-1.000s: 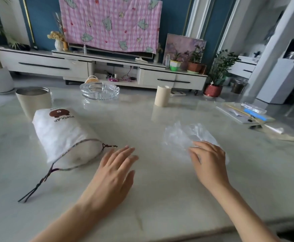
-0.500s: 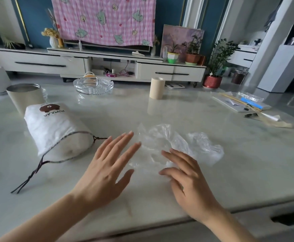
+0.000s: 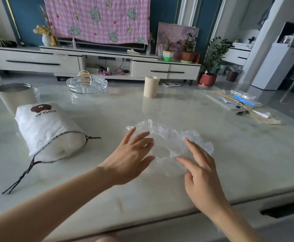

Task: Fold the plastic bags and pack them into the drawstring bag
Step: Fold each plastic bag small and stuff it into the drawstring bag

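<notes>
Crinkled clear plastic bag (image 3: 167, 137), flat hands (image 3: 132, 154)

Only one word is reading clearly: "POPULAR", in dark capitals on the white drawstring bag (image 3: 43, 130) lying well to the left of the left grip (image 3: 132, 154). It is showing upside down to the camera, just beside a brown bear-face emblem (image 3: 40, 107) — a smaller line beyond that is coming out too blurred to read.

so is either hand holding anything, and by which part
Nothing is gripped. The left hand rests flat on the bag at its left side, the right hand at its near right.
</notes>
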The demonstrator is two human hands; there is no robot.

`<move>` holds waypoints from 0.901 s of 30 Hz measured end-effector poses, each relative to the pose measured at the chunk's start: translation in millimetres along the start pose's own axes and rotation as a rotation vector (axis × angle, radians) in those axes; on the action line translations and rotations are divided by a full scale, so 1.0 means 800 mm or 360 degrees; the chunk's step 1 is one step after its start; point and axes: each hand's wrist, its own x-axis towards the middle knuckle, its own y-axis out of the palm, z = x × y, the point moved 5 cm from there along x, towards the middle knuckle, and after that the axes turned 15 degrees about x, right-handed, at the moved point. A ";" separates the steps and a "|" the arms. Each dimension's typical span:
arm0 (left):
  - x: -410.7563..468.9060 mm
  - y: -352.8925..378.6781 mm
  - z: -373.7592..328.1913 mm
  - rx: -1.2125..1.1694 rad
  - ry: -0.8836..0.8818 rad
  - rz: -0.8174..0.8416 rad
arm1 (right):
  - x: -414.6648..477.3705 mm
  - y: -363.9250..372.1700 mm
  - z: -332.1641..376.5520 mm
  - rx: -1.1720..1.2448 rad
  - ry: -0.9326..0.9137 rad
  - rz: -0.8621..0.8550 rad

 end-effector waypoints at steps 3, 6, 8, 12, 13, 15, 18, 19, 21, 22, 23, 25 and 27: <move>0.021 -0.015 0.014 -0.0118 -0.0293 -0.0159 | -0.004 0.010 0.030 0.0155 -0.0076 0.0111; 0.023 -0.041 0.029 -0.0050 -0.0371 -0.0301 | 0.000 0.042 0.038 0.0038 -0.0025 0.0551; 0.008 -0.056 0.029 0.0059 -0.0253 -0.0334 | 0.010 0.051 0.014 -0.0068 0.0144 0.0735; -0.044 -0.071 0.011 0.0217 -0.0006 -0.0265 | 0.047 0.036 -0.034 -0.0263 0.0433 0.0590; -0.058 -0.071 0.005 0.0213 0.0034 -0.0228 | 0.052 0.030 -0.040 -0.0282 0.0455 0.0520; -0.080 -0.071 -0.001 0.0162 0.0043 -0.0145 | 0.049 0.021 -0.032 -0.0173 0.0356 0.0383; -0.097 -0.070 -0.007 0.0074 0.0018 -0.0070 | 0.022 0.034 0.027 0.0250 0.0045 0.0518; -0.100 -0.068 -0.012 0.0066 0.0052 -0.0058 | 0.010 0.045 0.046 0.0302 -0.0062 0.0617; -0.105 -0.066 -0.019 0.0049 0.0092 -0.0029 | -0.005 0.064 0.067 0.0297 -0.0239 0.0659; -0.107 -0.065 -0.021 0.0013 0.0085 -0.0009 | -0.007 0.071 0.071 0.0304 -0.0254 0.0661; -0.110 -0.064 -0.021 -0.0044 0.0063 0.0000 | -0.007 0.076 0.072 0.0344 -0.0219 0.0681; -0.116 -0.064 -0.013 -0.0139 -0.0026 -0.0002 | -0.004 0.082 0.072 0.0498 -0.0077 0.0728; -0.126 -0.059 0.003 -0.0163 -0.0157 0.0067 | -0.006 0.086 0.069 0.0575 -0.0007 0.0737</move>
